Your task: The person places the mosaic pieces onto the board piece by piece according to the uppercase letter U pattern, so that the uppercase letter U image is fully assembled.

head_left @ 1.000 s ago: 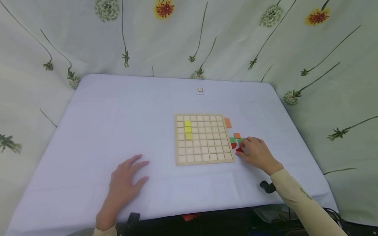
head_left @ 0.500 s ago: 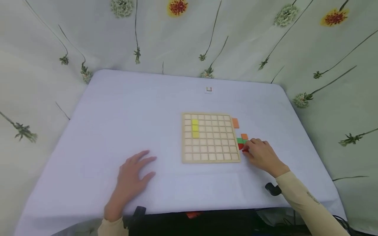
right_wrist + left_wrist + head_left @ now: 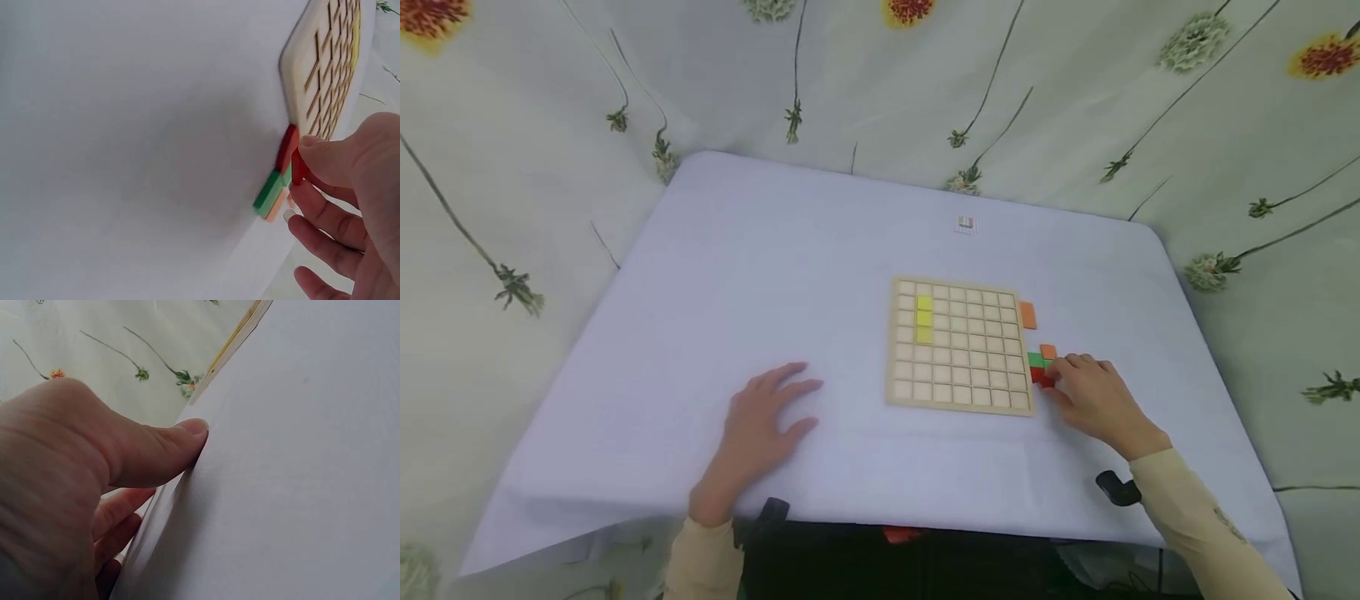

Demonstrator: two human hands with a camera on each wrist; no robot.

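My right hand (image 3: 1097, 400) is at the right side of a wooden grid board (image 3: 960, 373). Between its thumb and index finger it pinches a small red tile (image 3: 299, 167), close beside another red tile (image 3: 287, 149). Green tiles (image 3: 267, 192) lie right by these fingers, partly hidden in the head view, and a small orange tile (image 3: 1048, 351) is just behind them. On the board, three yellow tiles (image 3: 924, 318) fill part of one column near its left side. Left of the board, my left hand (image 3: 760, 421) rests on the white cloth with fingers spread, holding nothing.
A larger orange piece (image 3: 1028, 315) lies against the board's upper right edge. Toward the back of the table (image 3: 775, 250) sits a small printed card (image 3: 966, 224) with a grid pattern. Flowered cloth (image 3: 1075, 100) hangs behind.
The head view has turned, so everything sits further right and slightly tilted. My right hand's red tile has come closer to the other red one. My left hand stays spread on the cloth.
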